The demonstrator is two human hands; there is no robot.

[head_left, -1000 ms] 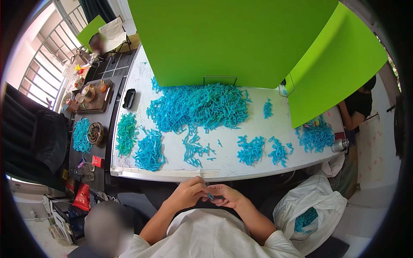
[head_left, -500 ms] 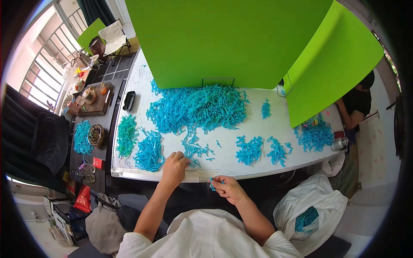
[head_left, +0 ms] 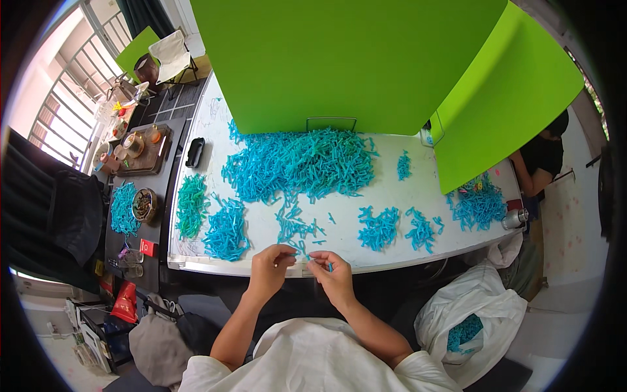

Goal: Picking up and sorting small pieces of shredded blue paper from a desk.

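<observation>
My left hand [head_left: 270, 270] and my right hand [head_left: 333, 277] almost meet over the near edge of the white table [head_left: 418, 189]. Between the left thumb and fingertips is a small blue plastic piece [head_left: 293, 255], slim and stick-like. The right hand is closed too, with another blue piece [head_left: 330, 266] showing among its fingers. A loose scatter of such pieces [head_left: 294, 228] lies just beyond my fingertips. Behind that rises a large blue and teal heap [head_left: 300, 163]. A blue pile [head_left: 226, 228] sits left of my left hand, beside a greener one [head_left: 192, 206].
Smaller blue piles [head_left: 379, 228] lie to the right. Green panels [head_left: 353, 65] stand along the table's back and right. A metal can [head_left: 515, 219] is at the right edge, a white sack [head_left: 483, 294] below it. Another person [head_left: 545, 157] sits behind the right panel. A dark side table [head_left: 153, 261] adjoins on the left.
My left hand has come back from the loose pieces, with a blue piece in its fingertips. My right hand has moved up and left, so the two hands are now close together.
</observation>
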